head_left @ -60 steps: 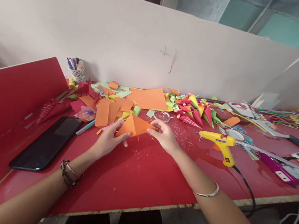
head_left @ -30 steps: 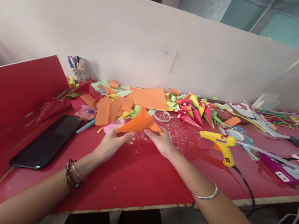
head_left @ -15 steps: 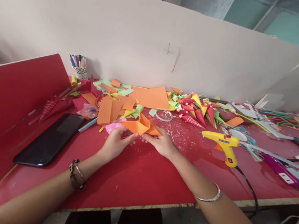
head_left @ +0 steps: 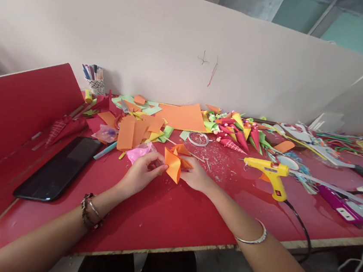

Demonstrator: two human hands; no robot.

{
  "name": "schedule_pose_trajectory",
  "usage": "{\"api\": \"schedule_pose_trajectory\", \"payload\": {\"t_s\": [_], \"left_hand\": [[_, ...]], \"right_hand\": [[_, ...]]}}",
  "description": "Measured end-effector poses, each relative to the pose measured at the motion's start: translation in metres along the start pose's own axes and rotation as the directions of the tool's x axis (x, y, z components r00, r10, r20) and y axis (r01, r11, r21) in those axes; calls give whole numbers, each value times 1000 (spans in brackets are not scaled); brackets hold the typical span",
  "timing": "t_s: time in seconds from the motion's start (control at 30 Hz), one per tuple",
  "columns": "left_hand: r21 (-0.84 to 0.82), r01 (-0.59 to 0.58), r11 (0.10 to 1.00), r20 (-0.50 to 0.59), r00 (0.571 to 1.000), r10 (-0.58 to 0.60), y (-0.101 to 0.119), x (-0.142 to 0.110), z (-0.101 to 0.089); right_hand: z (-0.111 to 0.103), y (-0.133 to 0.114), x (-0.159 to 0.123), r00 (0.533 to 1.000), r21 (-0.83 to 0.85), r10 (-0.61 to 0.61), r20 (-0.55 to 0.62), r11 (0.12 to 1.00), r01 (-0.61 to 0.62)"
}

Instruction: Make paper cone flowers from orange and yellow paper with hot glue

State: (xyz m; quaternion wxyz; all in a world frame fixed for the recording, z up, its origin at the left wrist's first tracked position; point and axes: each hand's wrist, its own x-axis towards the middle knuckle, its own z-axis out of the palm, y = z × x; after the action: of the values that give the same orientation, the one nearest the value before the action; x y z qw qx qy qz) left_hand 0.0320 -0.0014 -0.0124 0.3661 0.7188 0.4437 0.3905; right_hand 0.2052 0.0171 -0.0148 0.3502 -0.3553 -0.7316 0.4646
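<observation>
Pinching a folded orange paper [head_left: 173, 166] at its left edge, the left hand [head_left: 142, 171] is loosely curled, thumb against fingers. The right hand [head_left: 198, 176] holds the paper's other side, fingers mostly hidden. Pink plastic [head_left: 139, 152] lies just beyond the left hand, a black phone [head_left: 58, 168] left of it; right of the right hand lies a yellow glue gun [head_left: 274, 174].
</observation>
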Motion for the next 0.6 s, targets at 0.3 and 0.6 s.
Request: {"api": "schedule_pose_trajectory", "payload": {"t_s": [0.3, 0.6], "left_hand": [[-213, 62, 975, 95, 995, -42, -5, 1, 0], [-165, 89, 982, 84, 994, -76, 1, 1, 1]], "right_hand": [[2, 1, 2, 1000, 171, 7, 22, 985, -11], [6, 0, 4, 1000, 257, 15, 6, 966, -16]]}}
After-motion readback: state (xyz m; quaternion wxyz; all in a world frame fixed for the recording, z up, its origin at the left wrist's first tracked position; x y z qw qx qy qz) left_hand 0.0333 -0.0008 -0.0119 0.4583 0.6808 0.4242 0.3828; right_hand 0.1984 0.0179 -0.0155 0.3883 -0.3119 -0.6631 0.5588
